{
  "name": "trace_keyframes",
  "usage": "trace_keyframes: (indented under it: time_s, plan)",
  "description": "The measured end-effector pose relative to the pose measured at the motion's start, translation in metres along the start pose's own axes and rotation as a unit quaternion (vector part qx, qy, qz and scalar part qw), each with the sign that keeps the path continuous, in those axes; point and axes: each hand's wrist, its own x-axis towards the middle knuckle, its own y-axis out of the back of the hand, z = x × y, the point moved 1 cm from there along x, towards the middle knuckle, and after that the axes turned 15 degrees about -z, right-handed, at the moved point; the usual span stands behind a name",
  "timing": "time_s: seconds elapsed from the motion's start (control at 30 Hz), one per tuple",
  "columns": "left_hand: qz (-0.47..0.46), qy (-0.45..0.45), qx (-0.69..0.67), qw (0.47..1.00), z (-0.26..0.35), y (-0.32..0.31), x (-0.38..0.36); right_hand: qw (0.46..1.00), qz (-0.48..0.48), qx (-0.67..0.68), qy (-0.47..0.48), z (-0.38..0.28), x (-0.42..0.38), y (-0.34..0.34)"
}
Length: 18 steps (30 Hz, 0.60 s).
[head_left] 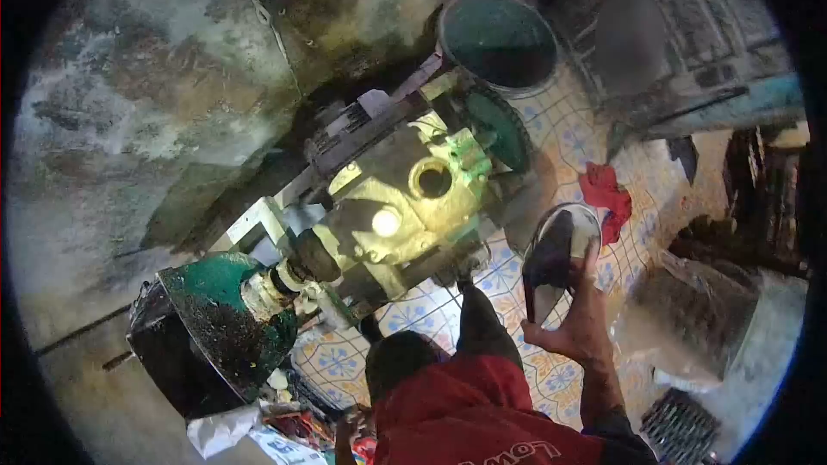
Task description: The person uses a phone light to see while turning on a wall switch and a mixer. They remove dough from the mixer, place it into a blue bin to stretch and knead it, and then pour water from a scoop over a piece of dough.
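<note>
A metal bowl (549, 265) with dark contents is held by my right hand (575, 320), its thumb and fingers spread around the near and right rim. My left hand (355, 427) is low in the view beside my red shirt, dim and partly hidden; its fingers cannot be made out clearly. Before me stands a yellowish machine (409, 207) with a round opening on top and a bright spot of light on its casing. A green hopper (215, 293) is joined to its left side.
A large round tub (500, 41) stands behind the machine. Red cloth (606, 200) lies on the patterned tile floor (560, 133). A plastic-wrapped package (689, 319) is at the right, with a dark grid-like object (680, 427) below. A stained wall (155, 103) rises at the left.
</note>
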Motion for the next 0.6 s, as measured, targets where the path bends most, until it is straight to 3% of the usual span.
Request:
trace_keyframes:
  time_s: [0.13,0.23,0.27,0.4,0.5,0.6]
  plan:
    - [-0.001,0.005,0.065,0.998,0.035,-0.064,-0.028,0.997,-0.053,-0.026,0.048,0.021,0.039,0.038]
    - [0.001,0.008,0.109,0.994,0.046,-0.09,-0.035,0.989,-0.122,0.073,-0.03,0.008,0.067,0.054]
    - [0.002,0.01,0.116,0.993,0.047,-0.097,-0.038,0.991,-0.117,0.063,0.03,0.01,0.076,0.054]
    - [0.006,0.006,0.158,0.987,0.045,-0.114,-0.035,0.987,-0.154,-0.037,0.042,0.003,0.094,0.052]
    - [0.006,-0.002,0.182,0.983,0.039,-0.122,-0.03,0.987,-0.105,-0.075,0.092,0.005,0.105,0.05]
    - [0.01,-0.033,0.248,0.968,0.034,-0.132,-0.026,0.989,-0.145,0.001,-0.005,0.005,0.114,0.057]
